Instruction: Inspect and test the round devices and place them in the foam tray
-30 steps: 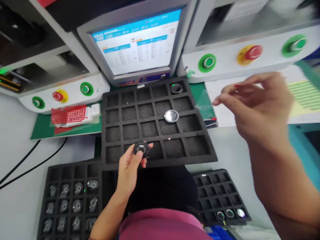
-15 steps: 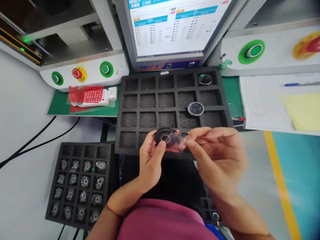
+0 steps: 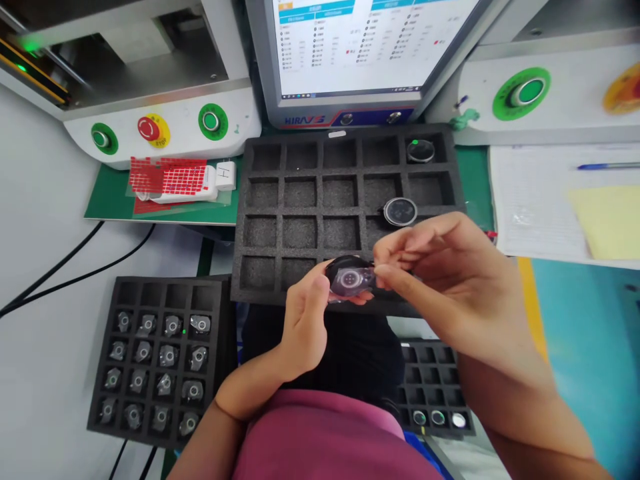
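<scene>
My left hand (image 3: pixel 306 320) is closed around a round black smartwatch (image 3: pixel 340 265), its thumb at the left rim. The watch's back faces up, with a pale sensor ring at its middle. Clear plastic film (image 3: pixel 361 283) lies over that back. At the right edge of the watch, my right hand (image 3: pixel 455 287) pinches the film between thumb and forefinger. Both hands are above the front edge of a black foam tray (image 3: pixel 240 233). Another round watch (image 3: pixel 400 211) rests face up across a divider, just beyond my right fingers.
A watch with a green dot (image 3: pixel 421 151) sits in the tray's back right pocket. A foam tray (image 3: pixel 113 293) of film-wrapped watches is at lower left, another tray (image 3: pixel 435 377) at lower right. Behind are a monitor (image 3: pixel 350 47) and button panels (image 3: pixel 165 127); papers (image 3: pixel 530 200) lie right.
The film, bunched at the watch's right side before, now spreads over its back. Both hands have shifted slightly right, and the camera view has moved, showing more of the lower right tray.
</scene>
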`<act>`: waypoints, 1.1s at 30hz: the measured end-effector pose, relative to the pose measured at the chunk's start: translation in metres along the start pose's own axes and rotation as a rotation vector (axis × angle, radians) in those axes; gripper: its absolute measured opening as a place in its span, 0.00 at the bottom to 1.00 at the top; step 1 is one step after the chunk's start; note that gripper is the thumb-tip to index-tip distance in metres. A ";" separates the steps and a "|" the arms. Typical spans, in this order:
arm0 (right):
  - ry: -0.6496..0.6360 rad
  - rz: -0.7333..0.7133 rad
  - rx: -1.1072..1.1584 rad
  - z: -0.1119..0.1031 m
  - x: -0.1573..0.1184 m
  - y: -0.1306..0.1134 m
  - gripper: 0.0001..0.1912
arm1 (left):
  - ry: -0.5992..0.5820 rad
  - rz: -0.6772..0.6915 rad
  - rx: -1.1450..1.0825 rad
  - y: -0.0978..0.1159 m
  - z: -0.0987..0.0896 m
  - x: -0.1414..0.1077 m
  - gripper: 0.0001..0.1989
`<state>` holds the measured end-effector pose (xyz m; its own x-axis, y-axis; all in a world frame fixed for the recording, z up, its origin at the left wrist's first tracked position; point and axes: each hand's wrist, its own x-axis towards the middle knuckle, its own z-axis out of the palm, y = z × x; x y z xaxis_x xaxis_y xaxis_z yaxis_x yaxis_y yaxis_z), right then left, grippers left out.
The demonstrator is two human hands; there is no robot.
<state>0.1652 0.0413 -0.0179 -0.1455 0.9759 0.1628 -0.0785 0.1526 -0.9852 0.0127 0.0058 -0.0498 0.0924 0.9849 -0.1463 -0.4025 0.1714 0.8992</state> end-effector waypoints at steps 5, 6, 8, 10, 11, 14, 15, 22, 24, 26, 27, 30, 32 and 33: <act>-0.036 0.060 0.018 0.004 0.001 -0.002 0.12 | -0.008 0.052 -0.016 0.001 -0.001 0.000 0.23; -0.038 0.060 0.011 0.004 0.001 -0.001 0.12 | -0.006 0.057 -0.012 0.001 -0.001 0.000 0.23; -0.038 0.041 -0.006 0.005 0.002 0.000 0.13 | -0.022 0.059 -0.008 0.001 -0.002 0.000 0.21; -0.040 0.019 -0.026 0.005 0.002 0.001 0.12 | -0.048 0.054 -0.024 0.001 -0.002 0.000 0.18; -0.042 0.009 -0.037 0.005 0.002 0.002 0.12 | -0.053 0.050 -0.035 0.001 -0.001 0.000 0.16; -0.049 -0.027 -0.082 0.003 0.003 0.002 0.13 | -0.022 0.032 -0.026 0.002 0.000 0.000 0.14; -0.052 -0.038 -0.098 0.002 0.003 0.002 0.13 | -0.006 0.025 -0.008 0.002 0.000 0.000 0.14; -0.017 -0.048 -0.167 0.002 0.003 0.004 0.14 | -0.005 -0.007 0.100 0.006 0.002 0.001 0.13; 0.005 -0.034 -0.178 0.003 0.005 0.008 0.17 | -0.041 0.000 0.117 0.007 0.002 0.000 0.13; 0.005 0.007 -0.160 0.003 0.008 0.013 0.19 | -0.078 0.002 0.153 0.009 0.001 -0.002 0.12; 0.020 0.027 -0.134 0.002 0.009 0.015 0.18 | -0.086 0.000 0.180 0.011 0.000 -0.003 0.12; 0.161 0.036 -0.002 -0.005 0.009 0.018 0.12 | -0.047 0.027 0.306 0.023 -0.007 -0.002 0.10; 0.265 0.023 0.093 -0.010 0.002 0.018 0.10 | -0.013 0.107 0.471 0.037 -0.016 0.011 0.09; 0.299 0.019 0.130 -0.012 -0.002 0.018 0.10 | -0.006 0.170 0.598 0.045 -0.020 0.023 0.08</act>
<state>0.1764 0.0436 -0.0367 0.1459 0.9840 0.1022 -0.2064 0.1313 -0.9696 -0.0218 0.0366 -0.0213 0.0779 0.9968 0.0198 0.1677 -0.0327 0.9853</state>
